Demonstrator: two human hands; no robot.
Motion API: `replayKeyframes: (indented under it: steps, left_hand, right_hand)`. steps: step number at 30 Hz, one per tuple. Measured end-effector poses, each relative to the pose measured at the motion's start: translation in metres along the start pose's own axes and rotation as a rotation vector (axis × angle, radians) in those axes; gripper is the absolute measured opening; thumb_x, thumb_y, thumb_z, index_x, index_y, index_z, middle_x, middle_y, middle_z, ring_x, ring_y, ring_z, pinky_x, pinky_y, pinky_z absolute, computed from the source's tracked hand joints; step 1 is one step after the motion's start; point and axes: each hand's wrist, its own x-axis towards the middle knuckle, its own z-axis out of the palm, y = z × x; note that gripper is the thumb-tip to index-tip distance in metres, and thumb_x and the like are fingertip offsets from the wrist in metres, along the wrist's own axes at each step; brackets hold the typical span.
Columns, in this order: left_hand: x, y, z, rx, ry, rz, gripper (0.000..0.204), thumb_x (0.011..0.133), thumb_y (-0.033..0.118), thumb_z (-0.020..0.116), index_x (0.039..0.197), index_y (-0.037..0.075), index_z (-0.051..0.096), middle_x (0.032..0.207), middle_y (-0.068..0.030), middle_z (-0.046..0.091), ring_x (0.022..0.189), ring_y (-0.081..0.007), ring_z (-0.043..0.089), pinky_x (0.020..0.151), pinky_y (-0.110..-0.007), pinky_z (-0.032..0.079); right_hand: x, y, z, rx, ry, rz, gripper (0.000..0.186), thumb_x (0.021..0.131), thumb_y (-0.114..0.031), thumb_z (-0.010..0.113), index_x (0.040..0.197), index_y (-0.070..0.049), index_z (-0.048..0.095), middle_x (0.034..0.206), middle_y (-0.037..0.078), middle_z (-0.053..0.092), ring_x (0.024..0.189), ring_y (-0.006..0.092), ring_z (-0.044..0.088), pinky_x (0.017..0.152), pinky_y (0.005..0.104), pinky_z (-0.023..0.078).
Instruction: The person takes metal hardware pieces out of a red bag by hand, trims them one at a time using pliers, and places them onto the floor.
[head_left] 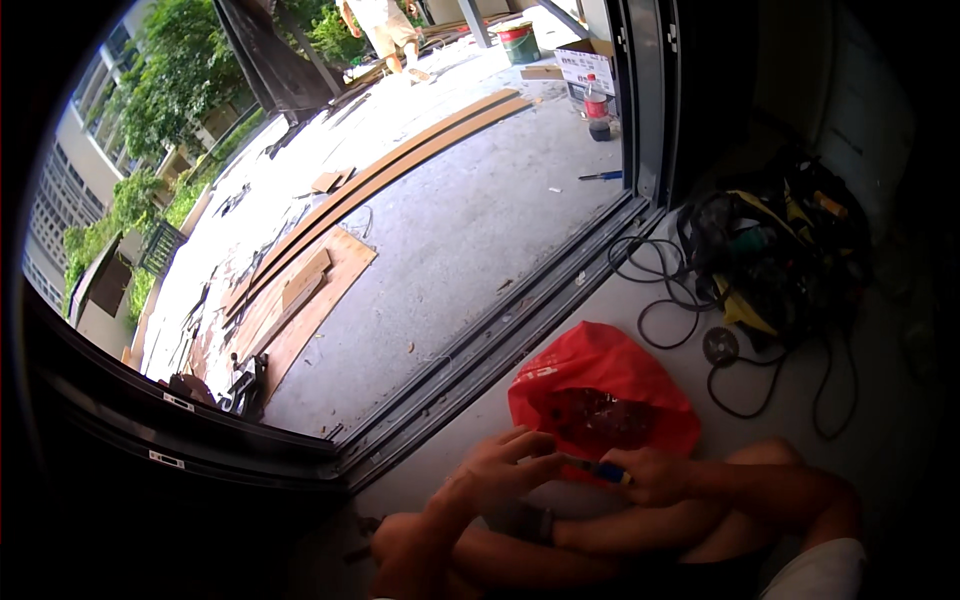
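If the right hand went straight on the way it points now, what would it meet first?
Most likely the left hand. The right hand points leftward, and the blue-and-yellow tool it holds aims toward the left hand; whether the tool's tip touches it is unclear in this view.

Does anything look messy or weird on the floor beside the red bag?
Yes, a bit: a long black cable sprawls in loose, untidy loops across the pale grey indoor floor, right of the crumpled red bag, rather than neatly coiled.
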Motion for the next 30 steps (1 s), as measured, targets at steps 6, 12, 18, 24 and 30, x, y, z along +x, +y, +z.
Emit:
replayKeyframes:
  steps: [6, 12, 18, 24, 30]
  left_hand:
    - [0.006, 0.001, 0.002, 0.117, 0.099, 0.140, 0.040, 0.077, 0.008, 0.085, 0.114, 0.011, 0.070, 0.102, -0.0096, 0.066, 0.085, -0.0281, 0.068, 0.070, -0.037, 0.058]
    - [0.006, -0.002, 0.013, 0.235, 0.160, 0.151, 0.036, 0.076, 0.012, 0.082, 0.110, 0.010, 0.067, 0.106, -0.0069, 0.064, 0.087, -0.0250, 0.065, 0.068, -0.037, 0.055]
    - [0.009, 0.008, 0.024, 0.371, 0.314, 0.099, 0.040, 0.077, 0.011, 0.081, 0.113, 0.005, 0.063, 0.099, -0.0111, 0.065, 0.077, -0.0275, 0.064, 0.067, -0.039, 0.054]
    - [0.005, 0.005, 0.044, 0.345, 0.315, -0.075, 0.043, 0.082, 0.011, 0.077, 0.120, 0.001, 0.058, 0.099, -0.0144, 0.065, 0.081, -0.0331, 0.065, 0.075, -0.045, 0.053]
    - [0.010, -0.006, 0.051, 0.284, 0.370, -0.102, 0.042, 0.088, 0.017, 0.077, 0.120, -0.003, 0.058, 0.101, -0.0170, 0.067, 0.085, -0.0338, 0.067, 0.075, -0.044, 0.055]
  right_hand:
    - [0.003, 0.002, 0.003, -0.014, 0.061, -0.079, 0.028, 0.097, -0.021, 0.067, 0.118, -0.006, 0.056, 0.099, 0.023, 0.070, 0.095, 0.0425, 0.071, 0.079, 0.0481, 0.054]
    - [0.002, -0.005, 0.009, -0.007, 0.100, -0.032, 0.027, 0.097, -0.022, 0.067, 0.118, -0.008, 0.057, 0.094, 0.022, 0.070, 0.091, 0.0435, 0.071, 0.076, 0.0498, 0.055]
    - [-0.005, -0.021, 0.017, 0.031, 0.156, 0.041, 0.027, 0.097, -0.024, 0.067, 0.118, -0.009, 0.057, 0.091, 0.025, 0.071, 0.090, 0.0478, 0.070, 0.075, 0.0518, 0.054]
    - [-0.003, -0.016, 0.032, 0.130, 0.264, 0.007, 0.031, 0.096, -0.024, 0.067, 0.119, -0.006, 0.056, 0.094, 0.028, 0.070, 0.094, 0.0502, 0.069, 0.078, 0.0534, 0.054]
    - [0.003, -0.027, 0.028, 0.103, 0.367, 0.043, 0.026, 0.094, -0.014, 0.069, 0.117, -0.006, 0.058, 0.086, 0.026, 0.069, 0.088, 0.0453, 0.071, 0.068, 0.0490, 0.052]
